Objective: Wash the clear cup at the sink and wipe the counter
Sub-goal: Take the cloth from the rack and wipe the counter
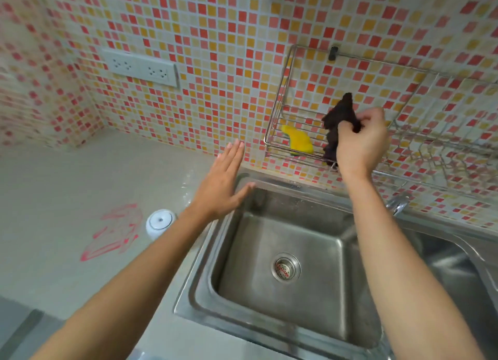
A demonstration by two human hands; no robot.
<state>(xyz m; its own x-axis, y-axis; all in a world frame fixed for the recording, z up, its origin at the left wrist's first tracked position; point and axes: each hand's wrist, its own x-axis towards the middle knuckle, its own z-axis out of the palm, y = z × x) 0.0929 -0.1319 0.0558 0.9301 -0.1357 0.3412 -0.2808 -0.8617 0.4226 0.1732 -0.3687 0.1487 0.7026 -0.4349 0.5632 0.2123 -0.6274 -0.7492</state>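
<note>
My right hand (359, 141) is shut on a dark cloth (340, 114) at the front of a wire wall rack (277, 109) above the sink. My left hand (219, 182) is open with flat fingers and hovers over the left rim of the steel sink (204, 276). What looks like a clear cup with red print (113, 233) lies on its side on the grey counter (67, 187), left of my left forearm. The sink basin holds only its drain strainer (285, 268).
A yellow sponge (299, 141) lies in the wire rack. A small white round object (159, 222) stands on the counter beside the cup. The tap (398, 203) is behind my right forearm. A double socket (142, 68) is on the tiled wall. A second basin (458, 273) is at right.
</note>
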